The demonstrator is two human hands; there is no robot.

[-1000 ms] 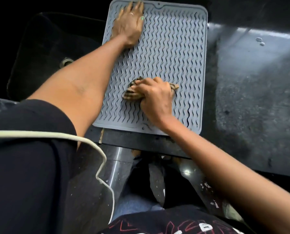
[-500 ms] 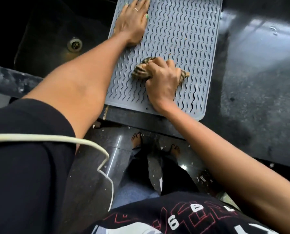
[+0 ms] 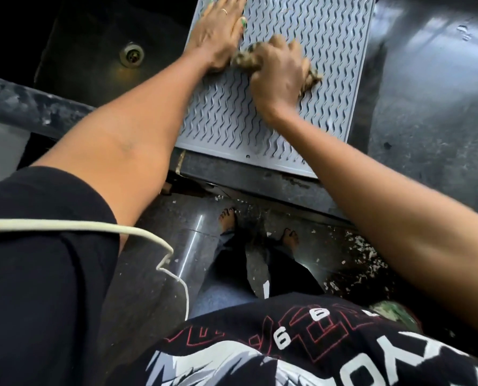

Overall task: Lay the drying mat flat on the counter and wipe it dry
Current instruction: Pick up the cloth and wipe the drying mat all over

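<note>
Grey silicone drying mat [image 3: 310,112] lies flat on the dark counter [image 3: 427,112]. Left hand [image 3: 218,37] presses it, fingers spread flat; right hand [image 3: 281,71] grips a bunched cloth [image 3: 244,60].

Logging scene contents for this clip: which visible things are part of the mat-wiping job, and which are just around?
In use:
- grey drying mat, flat on the counter
- striped cloth, bunched in the right hand
- left hand, pressed flat on the mat

Just around:
- sink with its drain
- white cable
- scraps on the floor
</note>
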